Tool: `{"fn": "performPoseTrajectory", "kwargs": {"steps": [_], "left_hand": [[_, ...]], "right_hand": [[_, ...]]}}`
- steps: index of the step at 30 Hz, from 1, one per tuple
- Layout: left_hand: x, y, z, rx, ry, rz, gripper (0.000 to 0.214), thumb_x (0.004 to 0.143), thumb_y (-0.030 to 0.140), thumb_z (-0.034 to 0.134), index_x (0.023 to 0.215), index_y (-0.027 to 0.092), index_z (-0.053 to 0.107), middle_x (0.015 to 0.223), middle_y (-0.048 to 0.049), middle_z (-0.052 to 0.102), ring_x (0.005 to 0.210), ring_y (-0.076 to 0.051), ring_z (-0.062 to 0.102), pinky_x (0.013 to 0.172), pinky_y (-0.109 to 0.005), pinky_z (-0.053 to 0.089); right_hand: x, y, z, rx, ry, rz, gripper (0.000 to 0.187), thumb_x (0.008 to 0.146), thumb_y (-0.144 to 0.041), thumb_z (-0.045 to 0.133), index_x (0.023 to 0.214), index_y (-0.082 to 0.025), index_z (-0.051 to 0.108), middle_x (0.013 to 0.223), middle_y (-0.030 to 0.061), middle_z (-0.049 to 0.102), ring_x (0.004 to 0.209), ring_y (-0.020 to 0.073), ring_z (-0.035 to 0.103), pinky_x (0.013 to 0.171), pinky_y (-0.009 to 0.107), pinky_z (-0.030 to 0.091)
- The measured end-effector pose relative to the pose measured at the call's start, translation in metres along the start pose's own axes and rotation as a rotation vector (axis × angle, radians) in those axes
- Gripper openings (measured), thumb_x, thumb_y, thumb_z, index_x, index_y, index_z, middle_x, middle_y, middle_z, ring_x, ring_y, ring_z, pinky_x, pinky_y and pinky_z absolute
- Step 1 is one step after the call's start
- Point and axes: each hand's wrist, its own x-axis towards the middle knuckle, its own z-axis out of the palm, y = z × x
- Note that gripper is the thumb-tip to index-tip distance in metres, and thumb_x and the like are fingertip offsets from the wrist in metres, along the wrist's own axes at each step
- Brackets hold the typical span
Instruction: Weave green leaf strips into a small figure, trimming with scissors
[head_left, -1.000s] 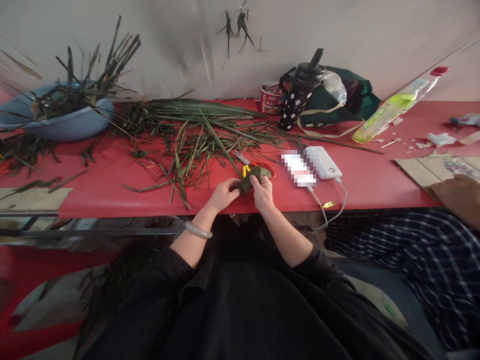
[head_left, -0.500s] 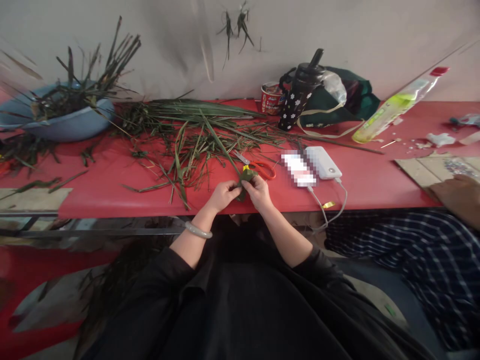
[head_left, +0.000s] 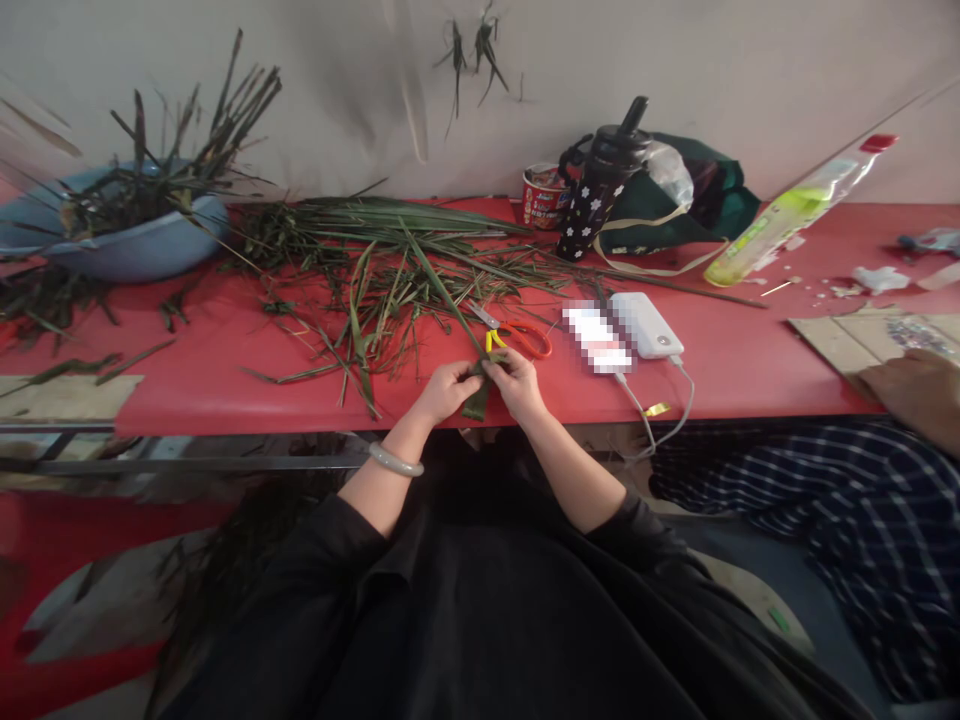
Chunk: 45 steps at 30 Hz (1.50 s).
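Note:
Between my hands is a long green leaf strip (head_left: 475,408), its wide end hanging below my fingers over the table's front edge and its narrow length slanting up and away to the left. My left hand (head_left: 450,390) pinches it from the left side. From the right, my right hand (head_left: 516,384) grips the same strip with thumb and fingers. The fingertips nearly meet and hide part of the leaf. Just beyond them lie scissors (head_left: 532,338) with orange and yellow handles. A loose pile of green leaf strips (head_left: 405,290) spreads to the left.
A blue basin (head_left: 135,255) of cut stalks stands at the left. Behind are a red cup (head_left: 544,195), a flowered tumbler (head_left: 589,205) and a slanted bottle (head_left: 802,215). A cabled white power bank (head_left: 646,325) lies right. Another person's hand (head_left: 919,395) rests on cardboard.
The broad part of the leaf, bunched above and around my fingers before, now hangs down below them. More of the yellow scissor handle shows. Both hands stay in nearly the same place.

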Motion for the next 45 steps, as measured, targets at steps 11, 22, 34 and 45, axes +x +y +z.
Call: {"fn": "performPoseTrajectory", "kwargs": {"steps": [11,22,34,45], "left_hand": [[0.002,0.000,0.002,0.000,0.066,0.041,0.014,0.069,0.029,0.056,0.068,0.015,0.056,0.061,0.0027,0.050,0.060,-0.009,0.043,0.058,-0.021,0.035],[0.004,-0.003,0.001,-0.015,0.084,0.026,0.017,0.072,0.032,0.053,0.071,0.015,0.057,0.063,0.0025,0.052,0.060,-0.009,0.045,0.057,-0.021,0.036],[0.007,-0.002,-0.002,-0.040,0.141,0.000,0.016,0.071,0.030,0.055,0.071,0.015,0.059,0.063,0.0017,0.055,0.060,-0.009,0.047,0.059,-0.022,0.037],[0.004,-0.005,-0.001,-0.093,0.124,-0.003,0.019,0.070,0.032,0.056,0.077,0.014,0.057,0.069,0.0017,0.054,0.065,-0.009,0.048,0.063,-0.022,0.038]], "right_hand": [[0.001,-0.001,-0.001,-0.093,-0.021,-0.075,0.011,0.070,-0.027,0.056,0.078,-0.022,0.061,0.077,-0.0004,0.061,0.075,0.0146,0.056,0.073,0.028,0.044],[-0.001,0.000,-0.002,-0.122,-0.018,-0.124,0.014,0.074,-0.025,0.052,0.082,-0.023,0.063,0.081,0.0002,0.062,0.079,0.0155,0.056,0.075,0.030,0.043],[-0.002,-0.006,-0.001,-0.205,-0.060,-0.209,0.016,0.077,-0.024,0.048,0.086,-0.023,0.062,0.081,0.0011,0.060,0.075,0.0139,0.055,0.070,0.028,0.045],[-0.005,-0.005,0.000,-0.339,-0.060,-0.356,0.028,0.073,-0.008,0.043,0.084,-0.021,0.065,0.086,0.0032,0.058,0.082,0.0137,0.057,0.075,0.028,0.048]]}}
